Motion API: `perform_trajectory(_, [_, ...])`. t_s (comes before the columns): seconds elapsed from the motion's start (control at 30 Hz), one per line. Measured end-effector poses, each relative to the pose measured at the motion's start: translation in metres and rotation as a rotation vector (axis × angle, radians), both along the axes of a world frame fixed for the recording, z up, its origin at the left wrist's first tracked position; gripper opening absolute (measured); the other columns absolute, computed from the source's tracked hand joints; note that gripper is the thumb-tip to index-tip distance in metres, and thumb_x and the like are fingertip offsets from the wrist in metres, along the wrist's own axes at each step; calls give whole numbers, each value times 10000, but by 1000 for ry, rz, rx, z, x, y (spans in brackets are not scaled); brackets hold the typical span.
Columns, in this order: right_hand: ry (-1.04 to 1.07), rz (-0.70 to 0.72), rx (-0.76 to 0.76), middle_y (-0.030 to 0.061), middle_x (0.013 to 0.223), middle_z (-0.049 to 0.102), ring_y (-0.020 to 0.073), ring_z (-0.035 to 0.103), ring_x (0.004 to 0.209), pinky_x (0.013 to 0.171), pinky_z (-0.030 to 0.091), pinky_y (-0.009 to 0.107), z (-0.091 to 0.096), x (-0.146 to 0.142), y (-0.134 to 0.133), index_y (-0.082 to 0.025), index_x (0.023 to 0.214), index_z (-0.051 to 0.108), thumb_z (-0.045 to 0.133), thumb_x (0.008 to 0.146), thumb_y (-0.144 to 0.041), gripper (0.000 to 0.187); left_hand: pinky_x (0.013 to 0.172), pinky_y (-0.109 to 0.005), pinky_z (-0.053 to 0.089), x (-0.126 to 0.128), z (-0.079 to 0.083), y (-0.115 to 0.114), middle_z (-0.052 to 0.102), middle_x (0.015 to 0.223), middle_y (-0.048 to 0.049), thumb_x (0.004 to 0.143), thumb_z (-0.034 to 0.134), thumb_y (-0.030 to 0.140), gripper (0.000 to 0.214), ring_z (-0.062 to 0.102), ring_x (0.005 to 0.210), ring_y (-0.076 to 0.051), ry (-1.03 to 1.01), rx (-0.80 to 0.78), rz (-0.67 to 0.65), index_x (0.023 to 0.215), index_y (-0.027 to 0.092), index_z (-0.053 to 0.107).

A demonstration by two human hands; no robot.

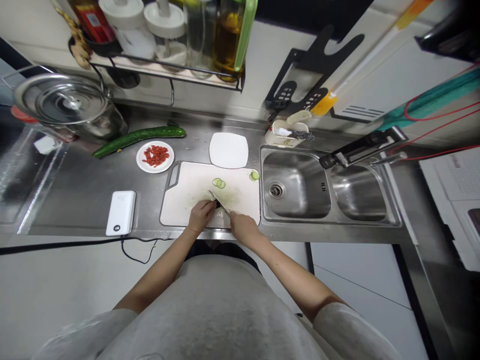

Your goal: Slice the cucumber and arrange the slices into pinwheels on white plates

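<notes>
My right hand (244,228) is wrapped round the handle of a kitchen knife (222,202), whose blade points up and left over the white cutting board (187,202). On the board's near part, my left hand (201,215) has its fingers bent and pressed together beside the blade. A small dark piece (217,204) shows at those fingertips; its kind is mostly hidden. Thin cucumber slices (219,183) lie just beyond the knife. More cucumber slices (254,175) sit at the board's right edge. Green bits and moisture mark the board's middle.
Behind the board are a square white plate (228,150), a plate of red berries (155,157) and a long cucumber (140,136). A white power bank (120,213) lies left, its cable over the counter edge. At right is a double sink (296,185); a lidded pot (71,110) stands far left.
</notes>
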State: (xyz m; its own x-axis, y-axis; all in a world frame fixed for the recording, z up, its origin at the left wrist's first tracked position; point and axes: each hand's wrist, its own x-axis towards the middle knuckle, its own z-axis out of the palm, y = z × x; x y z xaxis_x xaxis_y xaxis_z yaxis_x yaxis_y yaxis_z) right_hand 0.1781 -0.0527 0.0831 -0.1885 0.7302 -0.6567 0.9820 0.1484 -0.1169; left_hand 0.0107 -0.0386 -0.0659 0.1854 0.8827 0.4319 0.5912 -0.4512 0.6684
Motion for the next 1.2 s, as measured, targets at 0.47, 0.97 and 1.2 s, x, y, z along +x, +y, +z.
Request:
perform_trajectory(0.47, [5,-6,-6,153,972,683,228,642,973,779,459,318,-17,0,0,-138,1145,516,356,893,-112,299,812,-325,540,-1,0,0,688,952,-75,901,512,243,195,636,887,-167,9,-7,-2,999,208,678])
perform_trajectory(0.97, [31,21,58,128,969,685,222,648,939,743,456,300,-44,1,0,-152,1136,499,343,905,-117,280,804,-331,559,0,1,0,688,948,-68,902,515,248,187,642,883,-168,15,-1,7,994,214,675])
perform_trajectory(1.2, [66,30,99,105,958,686,225,641,906,731,437,304,-46,7,2,-169,1170,492,300,962,-232,290,802,-321,548,1,7,0,679,936,-70,895,526,253,177,634,877,-164,-8,-6,6,996,204,662])
